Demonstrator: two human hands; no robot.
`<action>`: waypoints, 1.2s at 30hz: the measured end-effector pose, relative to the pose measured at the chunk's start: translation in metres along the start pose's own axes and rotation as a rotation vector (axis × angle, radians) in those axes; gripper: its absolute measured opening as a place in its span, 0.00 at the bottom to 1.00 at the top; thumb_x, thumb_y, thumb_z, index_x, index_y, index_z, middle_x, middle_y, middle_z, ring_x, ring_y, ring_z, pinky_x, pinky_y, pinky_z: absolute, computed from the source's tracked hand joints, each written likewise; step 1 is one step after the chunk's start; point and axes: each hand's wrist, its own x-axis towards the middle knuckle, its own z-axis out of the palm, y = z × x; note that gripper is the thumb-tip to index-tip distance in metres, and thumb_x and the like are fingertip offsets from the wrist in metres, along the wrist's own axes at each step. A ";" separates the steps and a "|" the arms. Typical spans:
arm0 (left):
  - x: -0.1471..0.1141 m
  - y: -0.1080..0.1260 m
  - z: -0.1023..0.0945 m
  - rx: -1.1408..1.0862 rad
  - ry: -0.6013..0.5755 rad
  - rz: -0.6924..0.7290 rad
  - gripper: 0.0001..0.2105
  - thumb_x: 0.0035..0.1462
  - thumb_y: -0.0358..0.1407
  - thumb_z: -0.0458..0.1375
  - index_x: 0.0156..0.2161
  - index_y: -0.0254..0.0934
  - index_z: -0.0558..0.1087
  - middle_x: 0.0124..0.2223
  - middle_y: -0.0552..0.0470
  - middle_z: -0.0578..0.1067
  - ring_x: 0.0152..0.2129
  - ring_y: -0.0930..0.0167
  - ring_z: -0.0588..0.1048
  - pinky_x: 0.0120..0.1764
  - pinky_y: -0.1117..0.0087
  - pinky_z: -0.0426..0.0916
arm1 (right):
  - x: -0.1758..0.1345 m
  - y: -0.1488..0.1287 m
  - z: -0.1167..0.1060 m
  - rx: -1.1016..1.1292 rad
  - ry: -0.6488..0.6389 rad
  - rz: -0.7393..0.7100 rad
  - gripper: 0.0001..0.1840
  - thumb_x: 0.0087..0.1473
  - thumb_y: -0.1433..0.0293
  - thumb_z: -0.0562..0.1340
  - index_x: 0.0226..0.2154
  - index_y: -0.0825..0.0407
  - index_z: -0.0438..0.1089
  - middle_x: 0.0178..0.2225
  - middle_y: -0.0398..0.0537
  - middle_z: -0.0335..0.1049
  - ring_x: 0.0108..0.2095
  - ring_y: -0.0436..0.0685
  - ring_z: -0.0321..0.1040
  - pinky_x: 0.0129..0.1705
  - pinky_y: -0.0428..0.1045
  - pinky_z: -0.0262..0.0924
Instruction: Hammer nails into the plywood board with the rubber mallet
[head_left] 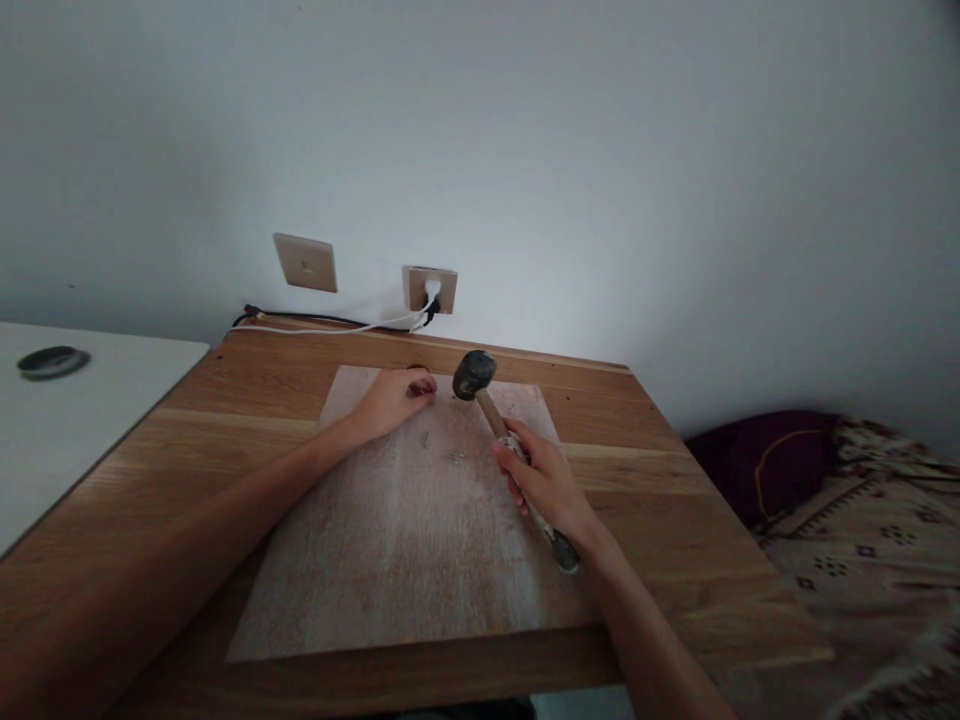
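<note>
My right hand [536, 472] is wrapped around the wooden handle of a rubber mallet [475, 375], whose black head is over the far part of a pale, worn board [390, 560]. The handle's dark butt end sticks out below the hand. My left hand [397, 400] rests at the board's far edge, fingers curled and pinched together. Something small and dark brown shows by those fingers, too hidden to name. A little pile of thin shiny pieces, perhaps nails [455, 457], lies on the board between the hands, and another small shiny piece [425, 439] is nearby.
The board lies on a wooden table [660, 540] against a wall. White and black cables [322, 327] run along its back edge to a wall socket [430, 290]. At left, a white surface [90, 420] holds a dark round object [54, 362]. Patterned fabric [862, 560] is at right.
</note>
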 end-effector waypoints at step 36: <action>-0.028 0.006 -0.014 0.211 -0.106 0.011 0.07 0.55 0.38 0.65 0.38 0.38 0.77 0.42 0.45 0.76 0.42 0.61 0.77 0.48 0.60 0.72 | 0.009 -0.012 0.020 -0.151 -0.078 -0.016 0.26 0.65 0.60 0.58 0.60 0.56 0.67 0.18 0.37 0.65 0.14 0.50 0.61 0.15 0.44 0.56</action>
